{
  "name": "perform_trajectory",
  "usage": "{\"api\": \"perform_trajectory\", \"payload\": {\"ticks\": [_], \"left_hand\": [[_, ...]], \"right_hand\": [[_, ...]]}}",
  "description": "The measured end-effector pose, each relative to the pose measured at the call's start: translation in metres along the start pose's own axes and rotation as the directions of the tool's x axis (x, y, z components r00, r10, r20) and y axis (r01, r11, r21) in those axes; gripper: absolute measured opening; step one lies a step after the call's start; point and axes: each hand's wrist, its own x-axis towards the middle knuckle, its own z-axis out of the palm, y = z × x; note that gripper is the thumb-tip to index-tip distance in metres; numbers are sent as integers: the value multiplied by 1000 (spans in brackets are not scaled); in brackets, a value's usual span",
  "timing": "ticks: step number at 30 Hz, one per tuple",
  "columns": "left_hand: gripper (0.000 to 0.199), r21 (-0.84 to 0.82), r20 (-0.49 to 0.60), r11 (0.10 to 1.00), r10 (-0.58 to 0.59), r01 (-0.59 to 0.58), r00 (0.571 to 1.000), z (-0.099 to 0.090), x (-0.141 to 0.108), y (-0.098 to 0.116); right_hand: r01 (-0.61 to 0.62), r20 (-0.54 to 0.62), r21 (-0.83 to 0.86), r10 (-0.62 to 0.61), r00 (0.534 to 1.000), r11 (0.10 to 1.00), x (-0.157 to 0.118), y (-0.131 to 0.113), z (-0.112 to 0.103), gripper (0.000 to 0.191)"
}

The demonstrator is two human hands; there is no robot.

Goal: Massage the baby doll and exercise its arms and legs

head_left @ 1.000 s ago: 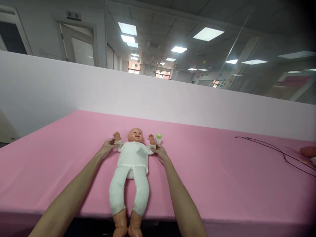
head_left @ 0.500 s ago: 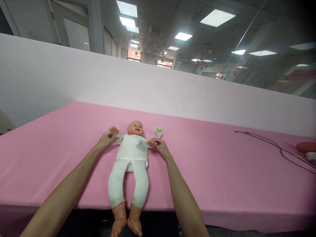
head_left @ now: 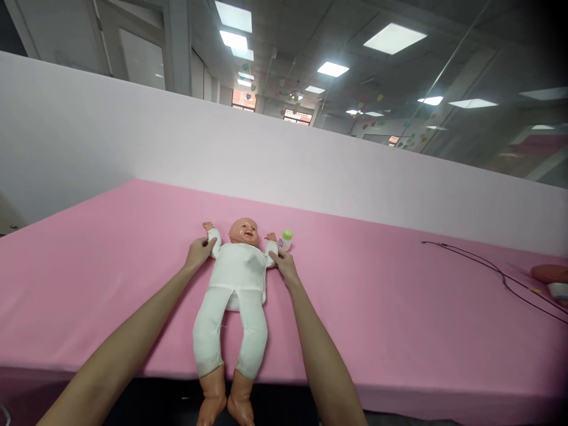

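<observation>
A baby doll (head_left: 239,266) in white cloth lies on its back on the pink table cover (head_left: 381,307), its bare feet past the front edge. My left hand (head_left: 199,251) pinches the doll's sleeved arm on the left side. On the other side, my right hand (head_left: 284,263) has its fingers closed on the doll's other sleeve. Both doll arms are bent with the small hands pointing up toward the head. A small bottle with a green cap (head_left: 286,239) lies just beyond my right hand, close to the doll's hand.
Dark thin cables (head_left: 488,260) curve across the right part of the table. An orange and white object (head_left: 550,274) sits at the far right edge. A white partition (head_left: 266,160) runs along the back, with glass above its right part.
The doll's forearms have swung from pointing outward to pointing up. My hands have moved from the doll's hands to its sleeves, slightly inward.
</observation>
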Motion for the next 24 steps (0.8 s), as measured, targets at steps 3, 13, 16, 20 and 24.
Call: {"api": "perform_trajectory", "payload": {"ticks": [3, 13, 16, 20, 24], "left_hand": [[51, -300, 121, 954, 53, -14, 991, -15, 0, 5], [12, -169, 590, 972, 231, -162, 773, -50, 6, -7], [19, -193, 562, 973, 217, -129, 798, -49, 4, -7], [35, -312, 380, 950, 154, -31, 912, -36, -3, 2], [56, -361, 181, 932, 73, -3, 981, -14, -8, 9]], "right_hand": [[-12, 158, 161, -13, 987, 987, -1, -2, -11, 48], [103, 427, -6, -91, 900, 995, -6, 3, -29, 2], [95, 357, 29, -99, 929, 995, -7, 2, -26, 11], [94, 175, 79, -107, 979, 992, -8, -3, -13, 33], [87, 67, 54, -91, 994, 995, -11, -6, 2, 42]]}}
